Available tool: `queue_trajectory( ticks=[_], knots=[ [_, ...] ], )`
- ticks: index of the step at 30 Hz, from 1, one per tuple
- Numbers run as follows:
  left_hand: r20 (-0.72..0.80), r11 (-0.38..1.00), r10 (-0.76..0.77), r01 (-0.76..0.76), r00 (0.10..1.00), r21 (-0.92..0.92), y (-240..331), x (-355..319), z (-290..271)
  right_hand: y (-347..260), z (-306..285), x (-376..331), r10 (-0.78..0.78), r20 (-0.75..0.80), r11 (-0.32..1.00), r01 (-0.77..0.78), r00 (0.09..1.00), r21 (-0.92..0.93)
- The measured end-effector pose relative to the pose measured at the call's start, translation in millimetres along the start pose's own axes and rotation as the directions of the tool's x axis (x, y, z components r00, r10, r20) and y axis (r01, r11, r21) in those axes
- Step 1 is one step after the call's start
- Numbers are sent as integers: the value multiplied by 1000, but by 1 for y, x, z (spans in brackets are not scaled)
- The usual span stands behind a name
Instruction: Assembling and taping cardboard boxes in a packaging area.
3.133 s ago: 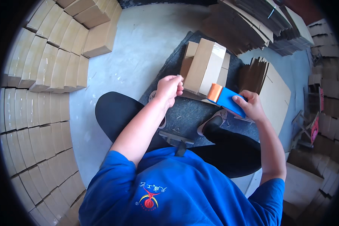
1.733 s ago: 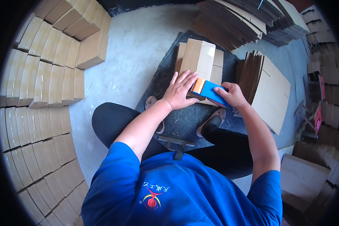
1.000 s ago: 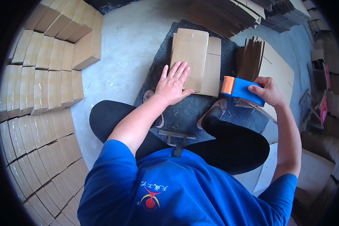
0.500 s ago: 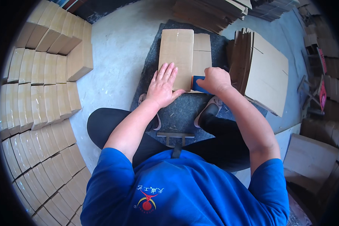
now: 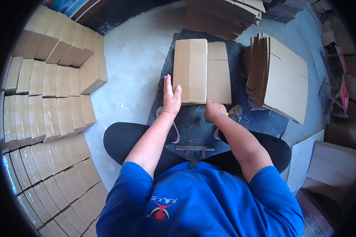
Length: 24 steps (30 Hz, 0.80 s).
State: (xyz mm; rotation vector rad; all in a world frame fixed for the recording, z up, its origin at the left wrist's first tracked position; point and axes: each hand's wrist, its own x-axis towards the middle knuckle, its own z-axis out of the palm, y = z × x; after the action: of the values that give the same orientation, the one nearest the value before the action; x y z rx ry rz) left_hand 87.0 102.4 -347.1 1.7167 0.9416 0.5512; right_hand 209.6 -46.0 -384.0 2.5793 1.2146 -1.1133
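A closed brown cardboard box [image 5: 182, 71] stands in front of me on a dark mat, a paler band of tape along its right side. My left hand [image 5: 171, 98] is against its lower left edge, fingers straight and together, thumb apart on the near corner. My right hand [image 5: 216, 111] is a fist at the near right corner. It closes around the blue tape dispenser, now almost wholly hidden; only small blue and yellow bits show by the hand. A flat cardboard sheet [image 5: 218, 75] lies right of the box, partly under it.
Upright folded cartons [image 5: 286, 79] lean in a stack to the right on the mat [image 5: 194, 136]. More flat cardboard [image 5: 221, 17] is piled at the far side. Rows of taped boxes [image 5: 43, 114] rise on the left. My feet are either side of the mat's near part.
The box has turned, showing a different face and a taped band. My left hand went from flat on top to its left side. My right hand moved left and nearer, to the box's corner.
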Motion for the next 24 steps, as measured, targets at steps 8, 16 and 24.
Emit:
queue_trajectory(
  ticks=[8, 16, 24],
  knots=[
    [-77, 925, 77, -43, 994, 377, 32, 75, 0, -37, -6, -48, 28, 153, 973, -62, 988, 222],
    [242, 607, 162, -290, 957, 740, 67, 150, 29, -46, -54, -68, 70, 37, 936, -79, 997, 343],
    [-131, 923, -16, 66, 991, 380, 17, 106, -15, 51, -133, -69, 99, 5, 987, -99, 995, 123]
  ],
)
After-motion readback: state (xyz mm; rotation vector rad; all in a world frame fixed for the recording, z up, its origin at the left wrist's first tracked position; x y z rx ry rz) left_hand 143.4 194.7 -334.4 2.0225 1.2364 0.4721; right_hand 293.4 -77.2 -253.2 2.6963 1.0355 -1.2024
